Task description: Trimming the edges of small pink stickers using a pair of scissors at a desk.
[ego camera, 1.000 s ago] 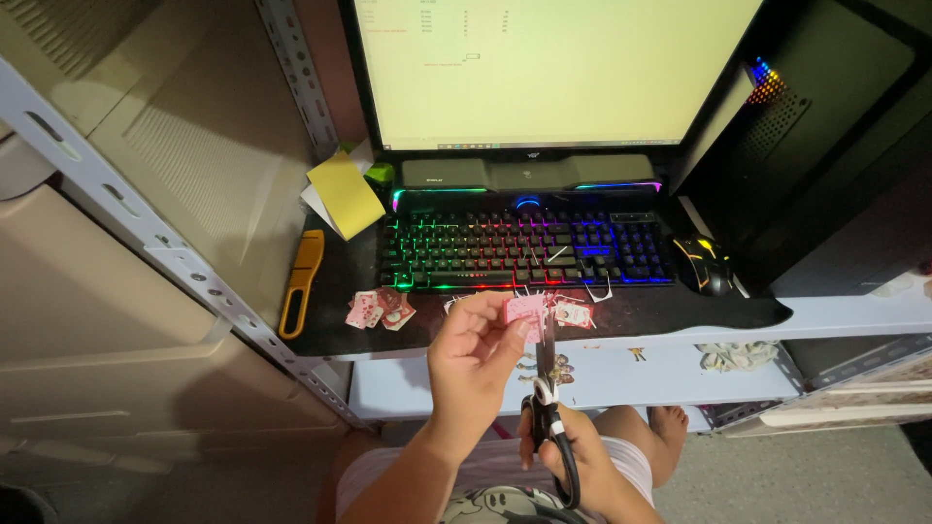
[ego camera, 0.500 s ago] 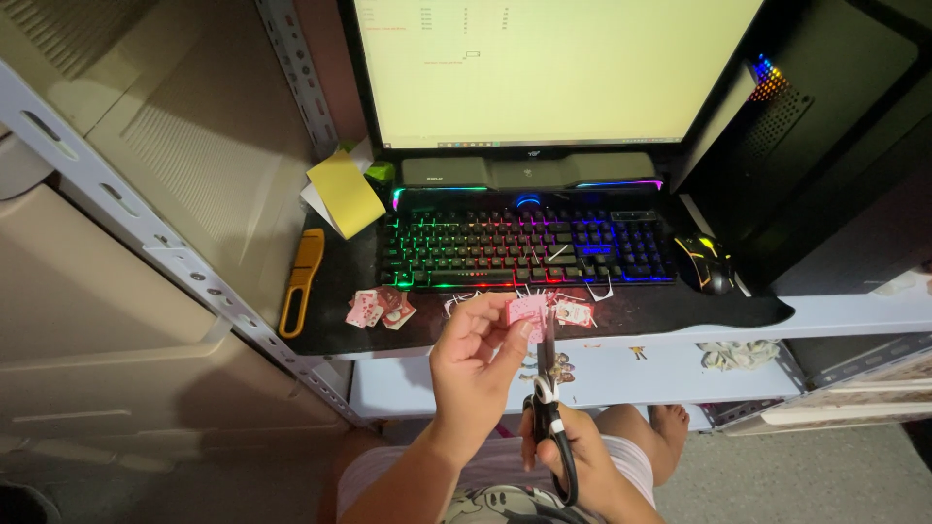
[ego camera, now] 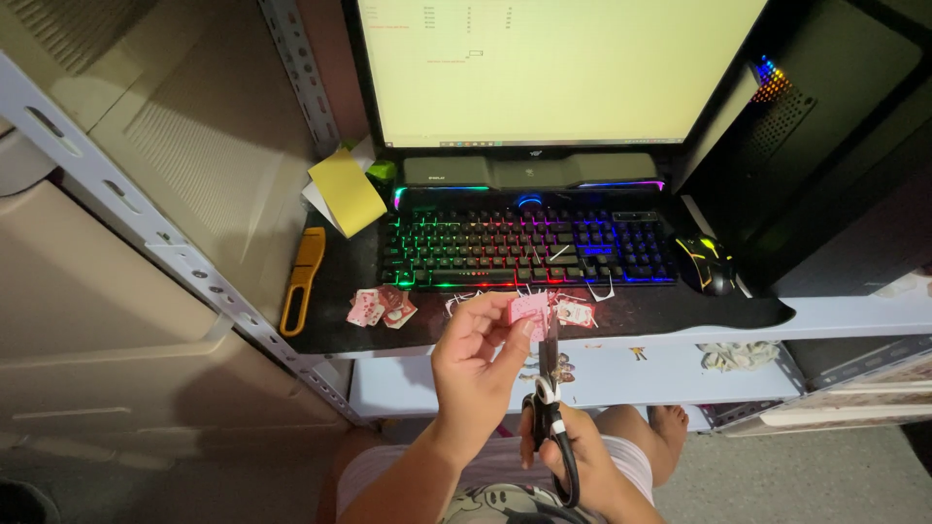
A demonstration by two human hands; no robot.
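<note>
My left hand (ego camera: pixel 478 359) pinches a small pink paper piece (ego camera: pixel 529 310) between thumb and fingers, held up in front of the desk edge. My right hand (ego camera: pixel 581 464) grips black-handled scissors (ego camera: pixel 549 388), blades pointing up and meeting the pink piece at its right side. Both hands hover over my lap, just below the black desk mat (ego camera: pixel 680 312). More small pink cutouts (ego camera: pixel 381 307) lie on the mat to the left, and another cutout (ego camera: pixel 575 312) lies right behind the scissors.
A rainbow-lit keyboard (ego camera: pixel 529 248) sits under a bright monitor (ego camera: pixel 553 68). A mouse (ego camera: pixel 707 265) is at the right, beside a dark computer case (ego camera: pixel 825 146). A yellow utility knife (ego camera: pixel 302 278) and yellow paper (ego camera: pixel 347 191) lie at the left. A metal shelf post (ego camera: pixel 146 233) runs diagonally.
Almost nothing differs; my hands, the pink piece and the scissors stay in nearly the same place.
</note>
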